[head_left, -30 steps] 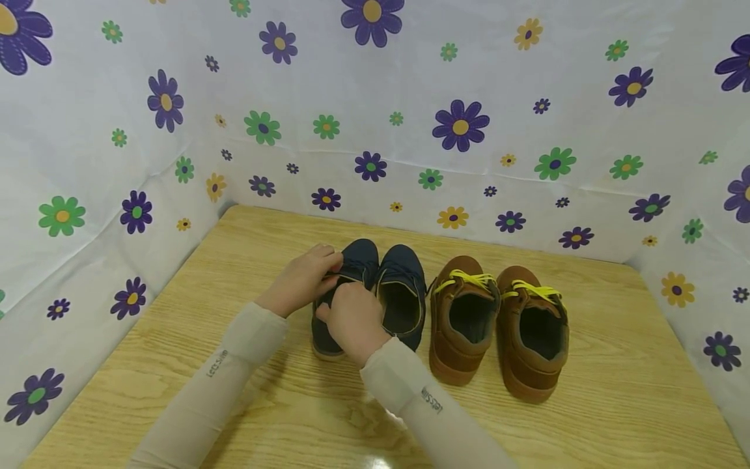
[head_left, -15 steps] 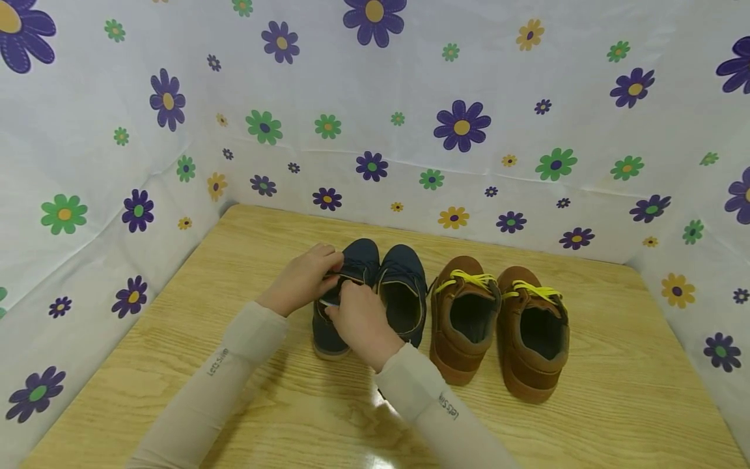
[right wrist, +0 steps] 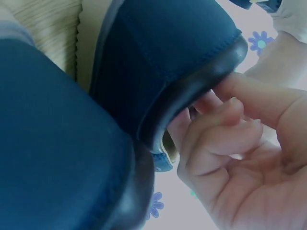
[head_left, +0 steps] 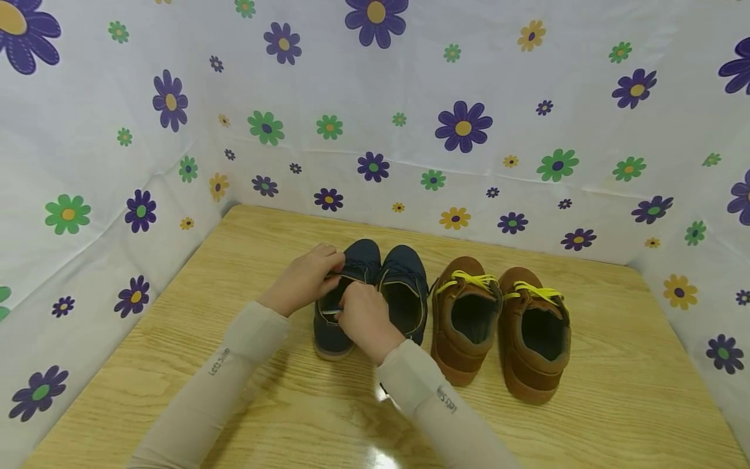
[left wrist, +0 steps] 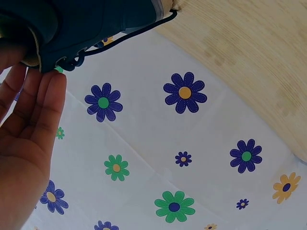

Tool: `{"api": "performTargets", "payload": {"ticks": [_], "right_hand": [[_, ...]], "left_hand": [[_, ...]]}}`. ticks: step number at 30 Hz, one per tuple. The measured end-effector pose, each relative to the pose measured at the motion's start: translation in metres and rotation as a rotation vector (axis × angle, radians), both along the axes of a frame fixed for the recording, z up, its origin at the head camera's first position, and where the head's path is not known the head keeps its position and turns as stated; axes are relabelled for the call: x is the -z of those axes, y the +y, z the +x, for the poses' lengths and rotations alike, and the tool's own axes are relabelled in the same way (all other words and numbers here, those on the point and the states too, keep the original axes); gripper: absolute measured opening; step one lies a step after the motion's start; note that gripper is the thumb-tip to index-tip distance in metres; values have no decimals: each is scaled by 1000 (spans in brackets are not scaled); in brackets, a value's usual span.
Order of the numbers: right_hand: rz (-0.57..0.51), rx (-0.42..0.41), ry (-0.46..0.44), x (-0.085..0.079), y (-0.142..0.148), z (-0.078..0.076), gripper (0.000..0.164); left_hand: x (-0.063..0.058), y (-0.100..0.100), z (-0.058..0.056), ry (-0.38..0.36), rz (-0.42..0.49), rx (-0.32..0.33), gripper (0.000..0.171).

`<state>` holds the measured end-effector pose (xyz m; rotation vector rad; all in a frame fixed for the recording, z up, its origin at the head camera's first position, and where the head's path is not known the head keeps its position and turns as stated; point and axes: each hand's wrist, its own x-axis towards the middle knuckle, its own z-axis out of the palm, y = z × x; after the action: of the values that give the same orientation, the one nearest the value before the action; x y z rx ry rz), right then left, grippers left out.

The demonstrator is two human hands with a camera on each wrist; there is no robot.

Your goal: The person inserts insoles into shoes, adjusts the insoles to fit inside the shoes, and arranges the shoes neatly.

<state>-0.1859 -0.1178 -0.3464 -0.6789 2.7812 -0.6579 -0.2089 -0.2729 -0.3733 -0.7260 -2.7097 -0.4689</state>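
Two navy lace-up shoes stand side by side, heels toward me, in the head view. On the left navy shoe (head_left: 333,340), my left hand (head_left: 306,279) pinches the upper edge beside the laces, its thumb at the opening. Straight fingers (left wrist: 45,96) and a dangling dark lace (left wrist: 127,42) show in the left wrist view. My right hand (head_left: 368,319) reaches into the same shoe's opening, fingers curled (right wrist: 216,143), but its fingertips are hidden. A small whitish strip (head_left: 331,312) shows inside near the heel. The right navy shoe (head_left: 403,260) touches the first.
To the right stand two brown shoes, the nearer one (head_left: 459,355) and the farther one (head_left: 534,371), both with yellow laces. All sit on a wood-grain table (head_left: 176,365). White flower-print cloth (head_left: 410,85) walls in the back and sides.
My right hand has shifted slightly right within the left navy shoe's opening, uncovering more of its heel and the whitish strip. The left hand keeps its place.
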Motion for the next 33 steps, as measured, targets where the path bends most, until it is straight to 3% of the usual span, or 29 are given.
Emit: {"api": "performTargets", "payload": {"ticks": [2, 6, 8, 13, 20, 33], "right_hand": [[23, -16, -40, -1, 0, -2, 4], [64, -65, -148, -1, 0, -6, 35], [74, -99, -200, -1, 0, -6, 43], [96, -155, -249, -2, 0, -2, 37], [166, -181, -276, 4, -5, -1, 47], [279, -146, -272, 6, -10, -3, 44]], "left_hand": [[0, 0, 0, 1, 0, -1, 23], [0, 1, 0, 5, 5, 1, 23], [-1, 1, 0, 7, 6, 4, 23], [0, 1, -1, 6, 7, 3, 23], [2, 1, -2, 8, 11, 4, 23], [2, 0, -2, 22, 15, 5, 23]]}}
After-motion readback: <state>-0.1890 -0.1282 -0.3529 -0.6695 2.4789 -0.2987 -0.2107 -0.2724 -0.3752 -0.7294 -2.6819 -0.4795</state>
